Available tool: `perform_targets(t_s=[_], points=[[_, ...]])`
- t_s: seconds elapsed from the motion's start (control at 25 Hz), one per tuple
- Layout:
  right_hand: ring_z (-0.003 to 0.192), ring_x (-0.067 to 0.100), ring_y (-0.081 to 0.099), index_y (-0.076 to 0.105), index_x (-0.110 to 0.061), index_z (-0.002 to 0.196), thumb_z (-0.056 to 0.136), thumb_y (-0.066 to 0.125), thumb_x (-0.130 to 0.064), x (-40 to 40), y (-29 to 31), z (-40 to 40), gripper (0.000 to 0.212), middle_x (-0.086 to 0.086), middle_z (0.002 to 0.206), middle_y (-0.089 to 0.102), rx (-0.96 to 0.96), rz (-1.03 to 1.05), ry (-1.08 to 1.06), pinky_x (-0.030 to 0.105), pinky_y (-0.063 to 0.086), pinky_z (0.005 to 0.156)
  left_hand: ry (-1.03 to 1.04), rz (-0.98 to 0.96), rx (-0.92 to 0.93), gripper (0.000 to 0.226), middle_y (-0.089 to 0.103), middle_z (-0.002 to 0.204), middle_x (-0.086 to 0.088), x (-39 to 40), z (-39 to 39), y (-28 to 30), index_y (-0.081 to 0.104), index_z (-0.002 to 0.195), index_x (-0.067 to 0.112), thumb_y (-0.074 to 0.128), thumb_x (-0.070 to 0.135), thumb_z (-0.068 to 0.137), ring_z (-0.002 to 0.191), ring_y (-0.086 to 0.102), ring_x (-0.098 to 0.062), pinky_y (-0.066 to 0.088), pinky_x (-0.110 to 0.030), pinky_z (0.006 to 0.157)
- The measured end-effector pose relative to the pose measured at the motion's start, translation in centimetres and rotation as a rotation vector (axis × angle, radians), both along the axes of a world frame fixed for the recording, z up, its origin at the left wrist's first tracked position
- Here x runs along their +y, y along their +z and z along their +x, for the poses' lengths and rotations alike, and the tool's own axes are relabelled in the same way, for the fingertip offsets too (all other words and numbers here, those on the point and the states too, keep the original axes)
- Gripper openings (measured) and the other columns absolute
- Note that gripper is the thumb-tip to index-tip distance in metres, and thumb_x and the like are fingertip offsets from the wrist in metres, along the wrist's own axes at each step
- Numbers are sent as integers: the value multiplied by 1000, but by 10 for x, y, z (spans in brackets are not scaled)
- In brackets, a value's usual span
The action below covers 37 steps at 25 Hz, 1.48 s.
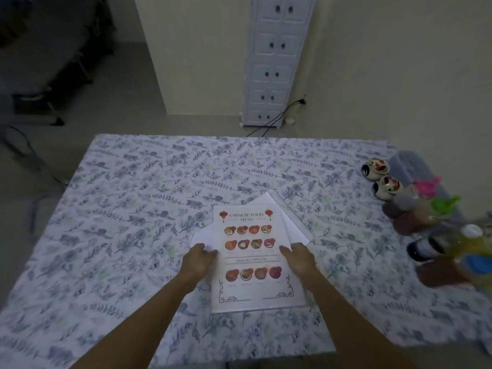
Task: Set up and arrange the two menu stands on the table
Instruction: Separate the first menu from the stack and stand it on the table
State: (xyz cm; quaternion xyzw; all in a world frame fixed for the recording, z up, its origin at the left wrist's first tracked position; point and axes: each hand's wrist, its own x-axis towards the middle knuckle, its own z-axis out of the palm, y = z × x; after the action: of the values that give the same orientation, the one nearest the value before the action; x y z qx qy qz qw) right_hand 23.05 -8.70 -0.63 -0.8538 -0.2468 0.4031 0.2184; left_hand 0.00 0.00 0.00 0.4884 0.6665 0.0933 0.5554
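Menu sheet (253,257) lies flat on the counter (127,209), white sheets (290,222) fanned beneath it toward 1 o'clock. My left grip (198,262) presses its 9 o'clock edge, my right grip (299,259) its 3 o'clock edge; fingers rest flat, clenched on nothing. Bottles (452,235) cluster at 3 o'clock.

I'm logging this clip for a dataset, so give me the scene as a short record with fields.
surface: table under a blue-and-white floral tablecloth
main item: printed Chinese food menu sheet, flat, atop white papers
left hand: on the menu's left edge
right hand: on its right edge
right side: two painted ceramic jars, capped condiment bottles
stands upright: none yet
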Motion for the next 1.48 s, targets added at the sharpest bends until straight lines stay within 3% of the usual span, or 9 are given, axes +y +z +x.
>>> perform_targets(t_s=[0.16,0.32,0.52,0.64,0.72,0.96,1.2,1.36,1.48], points=[[87,32,67,67,-4,86,91,61,-31,7,0,3,28,20,96,72,12,84,-135,34,51,76,100,-100,-129,34,71,113,-20,7,4,-10,66,117,0,71,12,85,102,68,-37,56,-50,92],[88,34,70,72,1,92,85,71,-19,0,6,4,21,19,94,74,83,134,-171,37,57,80,130,-92,-217,22,74,102,-19,1,-10,-2,69,102,3,74,7,81,99,70,-39,55,-55,91],[66,16,67,66,-6,89,85,71,-14,-16,29,16,10,10,88,72,298,215,-72,22,52,51,39,-68,-461,31,78,97,-18,-21,-31,24,56,108,1,72,6,83,88,75,-34,62,-42,72],[82,23,70,60,-4,97,86,71,-11,-31,46,35,17,10,93,72,444,286,-44,40,59,75,-70,-51,-550,29,76,101,-21,-36,-27,39,50,109,5,69,6,86,94,74,-38,59,-49,81],[88,26,71,56,-4,94,85,71,-8,-44,54,54,18,13,99,74,495,355,-37,43,60,76,-105,-26,-585,30,76,104,-20,-47,-12,45,53,112,6,68,6,86,97,73,-36,60,-47,84],[90,24,74,61,1,102,82,70,4,-96,75,141,22,11,99,76,426,458,-18,28,61,64,-141,83,-568,25,78,106,-1,-97,77,50,70,112,21,65,12,90,99,74,-21,60,-27,74],[91,31,68,61,-1,112,81,64,13,-131,81,221,34,18,98,70,303,545,-138,35,61,72,-94,218,-526,24,75,112,-13,-131,187,47,70,114,8,62,8,91,97,72,-31,57,-39,77],[82,18,68,60,-2,110,84,61,13,-141,77,246,30,8,90,69,300,589,-167,24,62,61,-57,211,-511,27,74,113,-14,-132,225,41,69,118,7,61,6,91,87,70,-23,59,-25,66],[77,8,68,60,-4,105,84,60,13,-147,66,251,27,3,86,68,287,599,-180,20,60,59,-39,189,-477,28,73,114,-14,-137,235,34,69,118,8,62,7,91,99,70,-33,57,-51,89]])
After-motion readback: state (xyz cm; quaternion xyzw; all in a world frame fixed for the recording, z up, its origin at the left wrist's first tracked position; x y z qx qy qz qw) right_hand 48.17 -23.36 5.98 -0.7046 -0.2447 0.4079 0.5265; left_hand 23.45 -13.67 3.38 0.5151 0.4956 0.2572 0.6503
